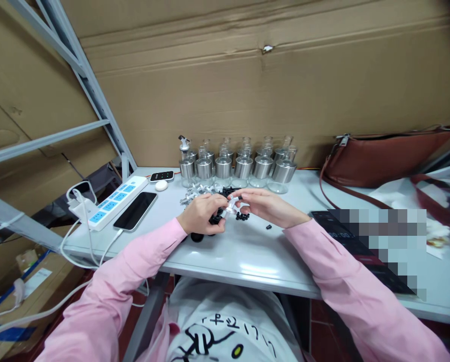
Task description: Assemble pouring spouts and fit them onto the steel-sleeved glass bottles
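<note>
My left hand [201, 213] and my right hand [269, 206] meet over the white table [247, 254], both in pink sleeves. Their fingertips pinch one small white plastic part [231, 205] between them. A few small black pieces show under my left fingers. More small black caps [243, 216] lie just below the hands, and one lone black cap [269, 227] lies to the right. A pile of white pump parts [196, 193] and black parts sits just behind the hands. Behind that stand several glass bottles with silver collars [243, 168].
A white power strip [113, 201] with a plugged charger and a black phone [136, 211] lie at the left. A small black device [162, 176] and a white puck sit near the bottles. A brown leather bag [386, 156] rests at the right. Cardboard wall behind; metal shelving left.
</note>
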`<move>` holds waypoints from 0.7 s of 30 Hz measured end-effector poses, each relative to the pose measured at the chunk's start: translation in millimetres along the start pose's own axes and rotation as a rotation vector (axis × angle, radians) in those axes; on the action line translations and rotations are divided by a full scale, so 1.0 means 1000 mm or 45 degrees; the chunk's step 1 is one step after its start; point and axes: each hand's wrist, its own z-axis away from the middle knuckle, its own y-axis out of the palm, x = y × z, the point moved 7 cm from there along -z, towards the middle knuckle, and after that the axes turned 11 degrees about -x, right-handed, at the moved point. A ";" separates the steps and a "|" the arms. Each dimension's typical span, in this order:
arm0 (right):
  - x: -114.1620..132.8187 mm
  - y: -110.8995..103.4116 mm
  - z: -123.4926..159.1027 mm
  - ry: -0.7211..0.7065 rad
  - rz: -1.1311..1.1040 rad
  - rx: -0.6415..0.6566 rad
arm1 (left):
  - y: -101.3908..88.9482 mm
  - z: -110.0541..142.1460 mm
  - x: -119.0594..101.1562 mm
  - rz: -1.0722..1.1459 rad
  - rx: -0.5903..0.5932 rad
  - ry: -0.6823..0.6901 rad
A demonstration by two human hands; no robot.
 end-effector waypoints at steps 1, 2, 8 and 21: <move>0.000 0.000 0.000 0.001 -0.008 0.003 | 0.000 0.000 0.000 0.001 0.001 0.001; -0.001 0.001 0.000 0.000 -0.012 0.005 | 0.000 -0.001 -0.001 0.000 0.002 0.003; -0.001 0.003 0.001 -0.029 0.061 0.012 | 0.001 0.001 -0.001 -0.003 0.011 0.022; 0.002 -0.057 -0.002 0.029 1.603 -0.065 | 0.002 0.002 0.002 0.006 0.015 -0.024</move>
